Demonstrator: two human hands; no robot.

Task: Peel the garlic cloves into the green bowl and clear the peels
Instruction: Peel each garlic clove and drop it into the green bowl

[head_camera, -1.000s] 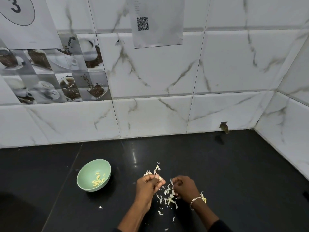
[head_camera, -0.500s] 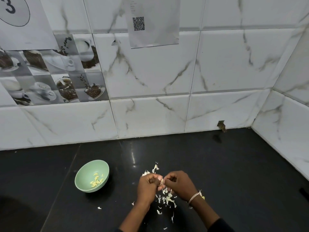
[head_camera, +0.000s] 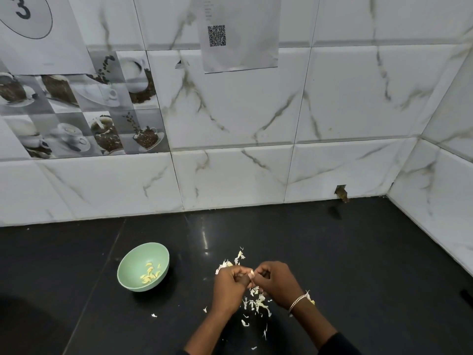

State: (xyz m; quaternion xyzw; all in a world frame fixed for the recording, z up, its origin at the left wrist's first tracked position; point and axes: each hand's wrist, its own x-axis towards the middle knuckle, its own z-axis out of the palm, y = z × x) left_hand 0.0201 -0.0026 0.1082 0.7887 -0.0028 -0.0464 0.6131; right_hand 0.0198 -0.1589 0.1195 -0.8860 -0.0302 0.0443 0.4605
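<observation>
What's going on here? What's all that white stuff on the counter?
A person is peeling garlic. The left hand and right hand meet above the black counter, both pinching a small garlic clove. The white stuff is peels, scattered under and around the hands. A few peeled cloves lie in the green bowl to the left. The peels are not yet cleared.

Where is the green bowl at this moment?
In the head view, the green bowl sits on the black counter left of the left hand, apart from it, with peeled garlic cloves inside.
</observation>
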